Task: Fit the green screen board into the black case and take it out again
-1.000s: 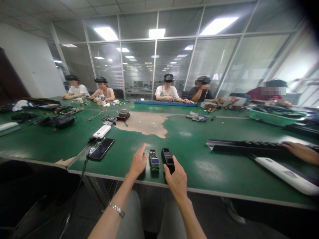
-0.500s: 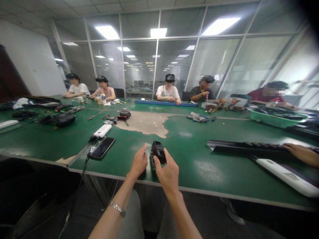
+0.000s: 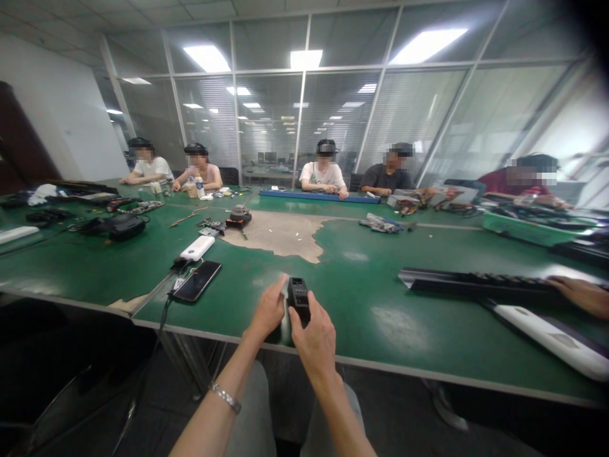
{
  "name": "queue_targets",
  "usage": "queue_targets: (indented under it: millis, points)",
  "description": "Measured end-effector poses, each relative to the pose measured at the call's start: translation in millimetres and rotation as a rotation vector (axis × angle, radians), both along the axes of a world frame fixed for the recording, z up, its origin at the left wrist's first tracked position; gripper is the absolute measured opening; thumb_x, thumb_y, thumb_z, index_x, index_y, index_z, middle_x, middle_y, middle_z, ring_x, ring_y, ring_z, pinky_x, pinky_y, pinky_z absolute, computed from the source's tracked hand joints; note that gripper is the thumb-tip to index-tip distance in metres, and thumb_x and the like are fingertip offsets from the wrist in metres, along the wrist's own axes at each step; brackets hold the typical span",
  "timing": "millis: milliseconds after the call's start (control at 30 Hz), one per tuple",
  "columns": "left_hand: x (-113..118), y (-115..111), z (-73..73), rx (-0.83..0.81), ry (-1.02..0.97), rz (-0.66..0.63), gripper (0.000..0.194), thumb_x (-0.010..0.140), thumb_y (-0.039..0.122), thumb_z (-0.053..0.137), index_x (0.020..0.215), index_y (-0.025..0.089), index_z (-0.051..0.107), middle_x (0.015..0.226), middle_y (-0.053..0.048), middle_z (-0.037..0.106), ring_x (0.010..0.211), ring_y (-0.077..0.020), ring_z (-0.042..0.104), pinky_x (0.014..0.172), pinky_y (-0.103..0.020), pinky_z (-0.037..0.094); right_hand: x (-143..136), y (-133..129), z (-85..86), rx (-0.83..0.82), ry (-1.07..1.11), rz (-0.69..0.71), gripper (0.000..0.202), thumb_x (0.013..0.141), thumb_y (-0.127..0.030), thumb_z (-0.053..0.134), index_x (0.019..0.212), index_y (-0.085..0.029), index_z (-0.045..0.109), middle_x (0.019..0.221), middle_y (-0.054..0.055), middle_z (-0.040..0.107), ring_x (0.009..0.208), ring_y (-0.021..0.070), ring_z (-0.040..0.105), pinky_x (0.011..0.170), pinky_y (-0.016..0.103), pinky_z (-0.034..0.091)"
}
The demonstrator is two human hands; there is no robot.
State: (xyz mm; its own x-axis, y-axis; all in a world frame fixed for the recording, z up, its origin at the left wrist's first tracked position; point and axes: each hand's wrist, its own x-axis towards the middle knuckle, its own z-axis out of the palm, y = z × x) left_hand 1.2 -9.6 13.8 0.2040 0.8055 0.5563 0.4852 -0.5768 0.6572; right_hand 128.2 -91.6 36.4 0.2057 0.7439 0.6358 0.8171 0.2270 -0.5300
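A small black box-shaped device stands near the front edge of the green table, straight ahead. My right hand grips its right and near side between thumb and fingers. Just left of the device is my left hand, its fingers pointing forward; whether they touch the device or hold anything cannot be made out. A black phone lies to the left of my left hand, with a white power bank behind it.
A long black metal profile and a white device lie at right, beside another person's hand. Electronic parts sit on the worn patch. Several people sit across the table; a green basket stands far right.
The black device has tilted more upright in my right hand and moved slightly down and left. My left hand has shifted a little to the right. The view has shifted slightly.
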Motion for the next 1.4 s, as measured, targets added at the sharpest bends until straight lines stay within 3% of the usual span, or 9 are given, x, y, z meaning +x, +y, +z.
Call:
queue_targets:
  millis: [267, 500, 733, 1033, 1400]
  points:
    - [1, 1, -0.6, -0.024, 0.012, 0.012, 0.057, 0.086, 0.010, 0.040, 0.142, 0.016, 0.043, 0.138, -0.010, 0.055, 0.129, -0.0203, 0.051, 0.113, -0.040, 0.038, 0, -8, -23.7, 0.009, 0.010, 0.028, 0.053, 0.089, -0.036, 0.054, 0.136, -0.012, 0.047, 0.127, 0.015, 0.061, 0.112, 0.0267, 0.058, 0.096, 0.043, 0.048]
    - [-1, 1, 3.7, -0.072, 0.052, 0.001, 0.048, 0.088, 0.011, 0.038, 0.131, 0.017, 0.057, 0.133, -0.008, 0.060, 0.124, -0.0194, 0.056, 0.109, -0.038, 0.042, 3, 2, -20.6, 0.005, -0.004, 0.047, 0.075, 0.085, -0.046, 0.060, 0.144, -0.007, 0.035, 0.137, 0.020, 0.051, 0.124, 0.0312, 0.050, 0.102, 0.047, 0.044]
    - [0, -2, 7.7, -0.074, 0.061, -0.007, 0.048, 0.088, 0.012, 0.039, 0.132, 0.018, 0.056, 0.132, -0.008, 0.061, 0.122, -0.0198, 0.058, 0.107, -0.038, 0.043, 4, 6, -26.2, 0.019, 0.007, 0.120, 0.061, 0.090, -0.040, 0.052, 0.142, -0.011, 0.040, 0.136, 0.017, 0.054, 0.125, 0.0278, 0.052, 0.103, 0.046, 0.043]
    - [-1, -1, 6.2, -0.056, 0.043, -0.018, 0.053, 0.087, 0.009, 0.037, 0.136, 0.020, 0.052, 0.134, -0.006, 0.059, 0.124, -0.0186, 0.055, 0.109, -0.039, 0.041, 3, 0, -28.1, 0.014, -0.001, 0.097, 0.069, 0.089, -0.042, 0.054, 0.146, -0.010, 0.033, 0.139, 0.018, 0.051, 0.125, 0.0274, 0.051, 0.103, 0.044, 0.044]
    - [-2, -2, 5.1, -0.082, 0.087, -0.015, 0.049, 0.090, 0.015, 0.038, 0.136, 0.021, 0.052, 0.132, -0.007, 0.061, 0.121, -0.0195, 0.057, 0.106, -0.039, 0.043, 4, -1, -29.4, 0.014, -0.027, 0.103, 0.060, 0.090, -0.040, 0.054, 0.142, -0.012, 0.040, 0.134, 0.016, 0.056, 0.121, 0.0267, 0.054, 0.101, 0.044, 0.045]
